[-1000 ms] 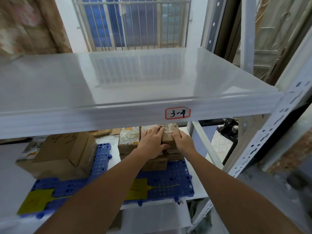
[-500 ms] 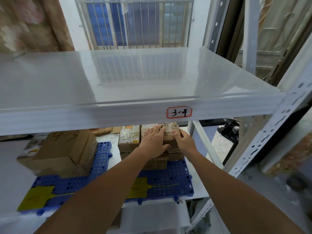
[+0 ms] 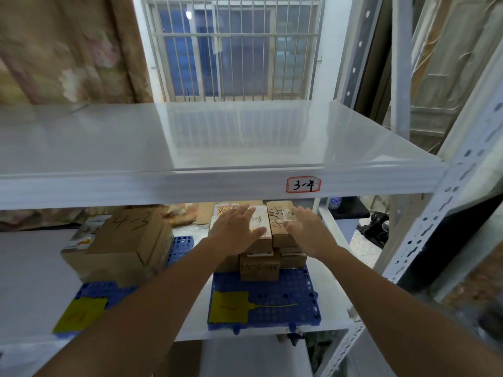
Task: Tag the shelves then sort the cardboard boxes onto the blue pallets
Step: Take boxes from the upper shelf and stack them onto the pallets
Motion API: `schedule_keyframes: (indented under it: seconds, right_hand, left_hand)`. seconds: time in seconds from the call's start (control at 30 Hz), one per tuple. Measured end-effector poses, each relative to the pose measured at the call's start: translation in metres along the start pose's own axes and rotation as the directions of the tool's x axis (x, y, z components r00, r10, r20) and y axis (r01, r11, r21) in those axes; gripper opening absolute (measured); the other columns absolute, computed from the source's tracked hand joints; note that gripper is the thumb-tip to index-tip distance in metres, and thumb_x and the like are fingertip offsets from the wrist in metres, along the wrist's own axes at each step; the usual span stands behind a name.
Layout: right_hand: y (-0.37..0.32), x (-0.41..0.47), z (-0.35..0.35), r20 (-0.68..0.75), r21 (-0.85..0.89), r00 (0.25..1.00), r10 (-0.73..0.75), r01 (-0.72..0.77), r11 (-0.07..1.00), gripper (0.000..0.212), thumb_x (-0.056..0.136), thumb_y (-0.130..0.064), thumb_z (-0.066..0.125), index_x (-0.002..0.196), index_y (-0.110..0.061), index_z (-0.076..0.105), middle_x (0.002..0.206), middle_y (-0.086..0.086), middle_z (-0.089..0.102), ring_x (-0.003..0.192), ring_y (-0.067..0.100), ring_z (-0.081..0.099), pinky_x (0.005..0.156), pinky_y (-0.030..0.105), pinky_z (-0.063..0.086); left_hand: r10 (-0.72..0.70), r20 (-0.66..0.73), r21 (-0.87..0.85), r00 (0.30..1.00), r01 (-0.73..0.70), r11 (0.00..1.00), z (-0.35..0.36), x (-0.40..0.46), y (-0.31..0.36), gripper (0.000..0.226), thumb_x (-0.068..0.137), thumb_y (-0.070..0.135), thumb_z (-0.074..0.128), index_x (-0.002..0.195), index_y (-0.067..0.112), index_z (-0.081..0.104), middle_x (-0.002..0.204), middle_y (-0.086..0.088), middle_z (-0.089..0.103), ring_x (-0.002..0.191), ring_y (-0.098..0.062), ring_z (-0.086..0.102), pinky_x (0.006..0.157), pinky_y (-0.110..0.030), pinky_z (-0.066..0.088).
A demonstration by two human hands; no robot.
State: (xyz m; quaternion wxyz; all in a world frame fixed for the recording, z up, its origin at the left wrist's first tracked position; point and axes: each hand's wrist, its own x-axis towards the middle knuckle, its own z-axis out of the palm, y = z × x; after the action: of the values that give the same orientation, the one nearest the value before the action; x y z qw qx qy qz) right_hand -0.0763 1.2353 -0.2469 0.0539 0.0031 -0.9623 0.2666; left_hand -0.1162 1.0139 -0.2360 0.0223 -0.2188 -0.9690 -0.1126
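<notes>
White metal racking in front of a barred window (image 3: 234,50), curtain to the left. Upper shelf (image 3: 163,142) bare, its front edge tagged with a red-bordered label (image 3: 303,184) reading 3-4, so tagging looks done on this bay at least.

Lower shelf (image 3: 30,268) carries two blue pallets. Right blue pallet (image 3: 294,292) holds a stack of small cardboard boxes (image 3: 260,266), pushed toward its back half. Front half carries only a yellow tag (image 3: 230,307) lying flat with its tie trailing right. Left blue pallet (image 3: 182,240) holds one larger box (image 3: 122,240) marked 4-3 on top, plus another yellow tag (image 3: 80,314) at the front.

Your left hand (image 3: 235,229) lies flat over the top-left box, fingers spread, nothing gripped. Your right hand (image 3: 306,229) is also open, palm at the right edge of the top-right box (image 3: 280,220). Neither grip is closed on anything. Reads as squaring the top layer so the two boxes sit flush side by side and stay put on the stack.

Boxes: brown card, clear tape on top, handwritten marks. Top-right marking is too smeared to read; front lower box shows something like 15-2-14, not certain. Top-left box has a white label or liner showing along its near edge.

Stack looks stable and well inside the pallet footprint.
</notes>
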Motion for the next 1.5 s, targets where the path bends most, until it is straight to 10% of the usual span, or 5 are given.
schedule_keyframes:
  seconds: [0.6,0.73,0.9,1.5]
  right_hand:
    - [-0.167,-0.049,0.02,0.159,-0.387,0.984,-0.086,0.142,0.911,0.072,0.104,-0.062,0.027,0.164,-0.027,0.009,0.172,0.004,0.007,0.158,0.026,0.003,0.126,0.043,0.006]
    - [-0.214,-0.057,0.046,0.179,-0.374,0.979,-0.1,0.162,0.913,0.073,0.104,-0.06,0.032,0.164,-0.024,0.013,0.172,0.005,0.007,0.158,0.027,0.003,0.126,0.043,0.007]
    - [-0.267,-0.07,0.082,0.2,-0.369,0.975,-0.101,0.17,0.914,0.074,0.104,-0.062,0.033,0.164,-0.025,0.013,0.172,0.006,0.008,0.158,0.028,0.004,0.126,0.041,0.008]
    - [-0.306,-0.047,0.149,0.291,-0.264,0.947,-0.138,0.218,0.939,0.07,0.103,-0.063,0.032,0.163,-0.03,0.016,0.171,-0.002,0.014,0.157,0.024,0.014,0.123,0.042,0.02]
  left_hand:
    - [-0.063,-0.11,0.094,0.992,0.073,0.993,-0.088,-0.133,-0.158,0.072,0.095,0.072,0.035,0.151,0.027,0.044,0.153,0.004,0.049,0.138,-0.019,0.048,0.112,-0.039,0.038]
    - [-0.076,-0.008,0.125,0.997,0.076,0.989,-0.096,-0.159,-0.207,0.086,0.085,0.082,0.006,0.113,0.021,0.061,0.129,-0.004,0.062,0.118,-0.028,0.056,0.102,-0.054,0.042]
    - [-0.108,-0.087,-0.006,0.99,0.108,0.994,-0.121,-0.22,-0.236,0.067,0.1,0.061,0.035,0.153,0.02,0.043,0.158,-0.001,0.042,0.143,-0.024,0.041,0.116,-0.036,0.029]
    - [-0.262,-0.048,-0.061,0.964,0.259,0.964,-0.092,-0.261,-0.329,0.073,0.1,0.066,0.039,0.158,0.022,0.032,0.164,0.002,0.032,0.148,-0.019,0.033,0.121,-0.038,0.029]
